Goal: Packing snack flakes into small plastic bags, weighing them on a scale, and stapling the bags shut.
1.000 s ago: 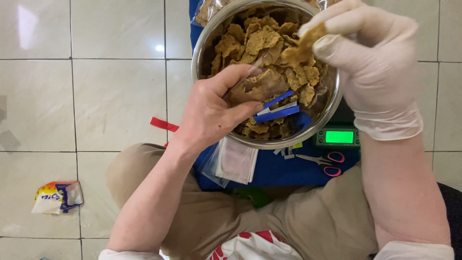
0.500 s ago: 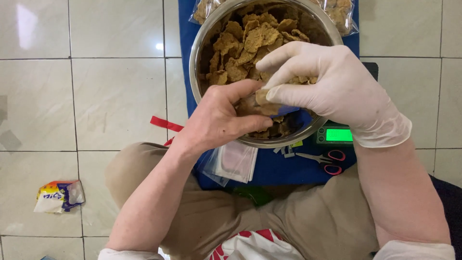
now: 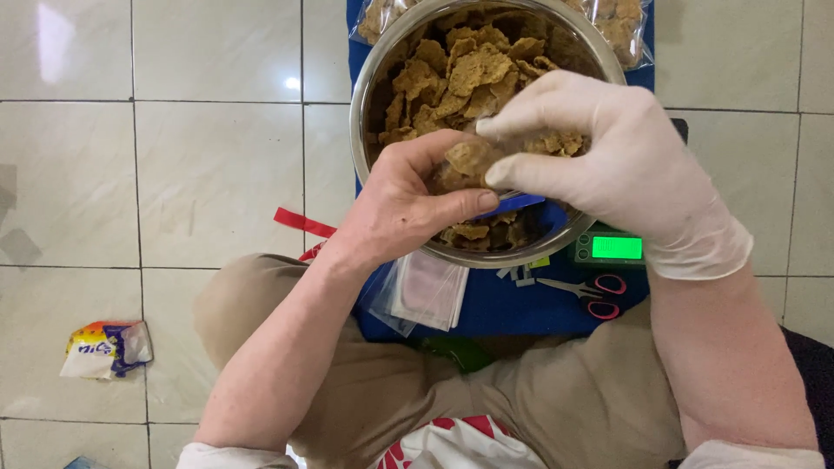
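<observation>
Steel bowl (image 3: 373, 78) of brown chips. Bare left hand (image 3: 404, 204) grasping a clear bag (image 3: 469, 169); gloved right hand (image 3: 608, 165) pinching chips (image 3: 465, 156) between fingers. Brittle, light; best held loosely by edges.

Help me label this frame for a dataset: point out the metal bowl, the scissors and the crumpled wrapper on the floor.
metal bowl (image 3: 363, 104): head view, on its left rim.
scissors (image 3: 599, 295): head view, by the pink handle loops.
crumpled wrapper (image 3: 106, 349): head view, on the middle of the packet lying on the tiles.
</observation>
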